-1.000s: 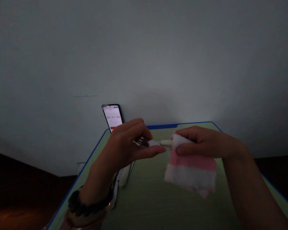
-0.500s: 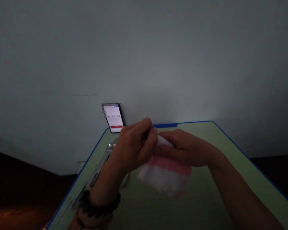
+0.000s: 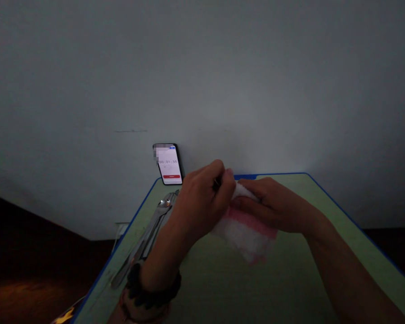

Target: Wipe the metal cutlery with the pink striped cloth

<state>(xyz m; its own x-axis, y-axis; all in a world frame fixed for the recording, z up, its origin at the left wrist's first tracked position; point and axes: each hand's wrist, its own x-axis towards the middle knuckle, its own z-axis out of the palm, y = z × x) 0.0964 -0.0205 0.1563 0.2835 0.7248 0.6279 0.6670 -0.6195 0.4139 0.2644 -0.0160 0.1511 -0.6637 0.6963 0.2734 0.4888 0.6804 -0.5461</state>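
My left hand [image 3: 202,198] is closed in a fist above the table, with a dark bracelet at its wrist. Whatever its fingers grip is hidden. Touching its thumb side, my right hand [image 3: 276,202] pinches a white and pink cloth [image 3: 253,240], whose loose lower part hangs over the tabletop. The cloth is folded between the hands, so anything inside it cannot be seen. Left of my left forearm, several metal spoons and other cutlery [image 3: 151,229] lie in a bunch along the table's left side.
A phone [image 3: 170,164] showing a running timer leans against the grey wall [image 3: 256,90] at the back left. The pale green table [image 3: 290,279] has a blue edge. Dark floor [image 3: 37,261] shows at the left, with a thin cable near the table.
The view has shifted, so the phone, table and hands appear further right. Both hands keep their grip near each other, and the cloth's hanging part has swung slightly.
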